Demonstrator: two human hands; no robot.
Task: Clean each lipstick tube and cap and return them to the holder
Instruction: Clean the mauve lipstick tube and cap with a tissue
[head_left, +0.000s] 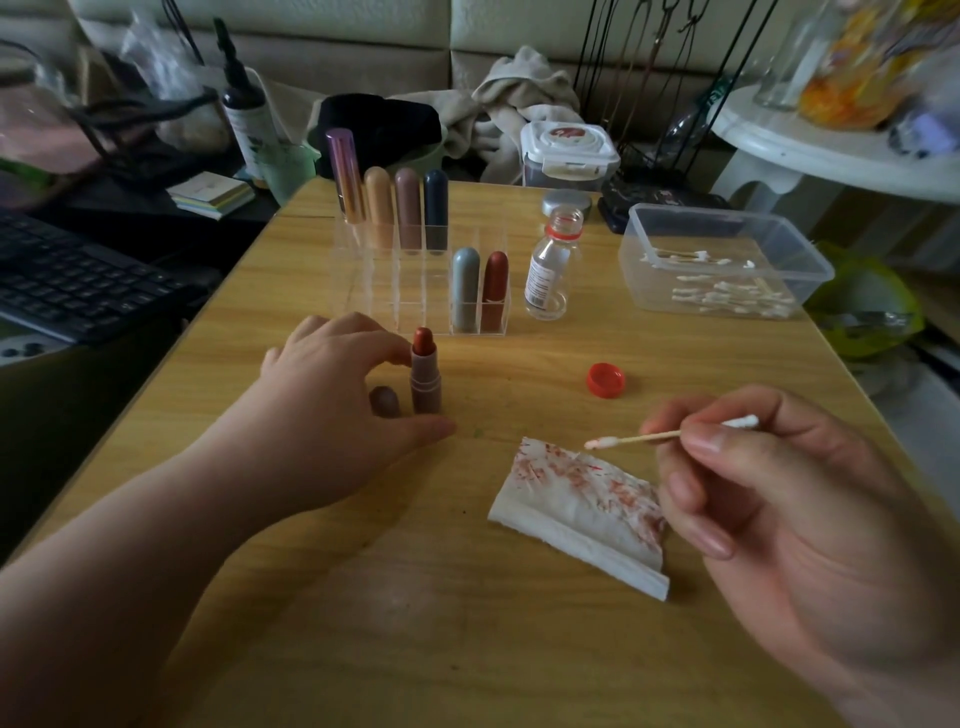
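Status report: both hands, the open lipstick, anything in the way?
Left hand around upright uncapped lipstick, grip unclear. Right hand pinches cotton swab. Cap beside it; stained tissue near swab.

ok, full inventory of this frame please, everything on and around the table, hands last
open lipstick: 1, mauve tube with red stick, upright on table, front left
loose cap: 1, mauve, beside that tube
holder: 1, clear, table centre
capped lipsticks: 6, pink-gold, peach, mauve, navy in back row; grey, red-brown in front row
bottle: 1, clear, uncapped, right of holder
bottle cap: 1, red, on table
tissue: 1, white with red smears, table front
cotton swab: 1, wooden stick, in right grip
tub: 1, clear, holds more swabs, table right
keyboard: 1, black, far left
table: 1, wood
left grip: 1, index fingertip at open lipstick
right grip: 1, pinches cotton swab
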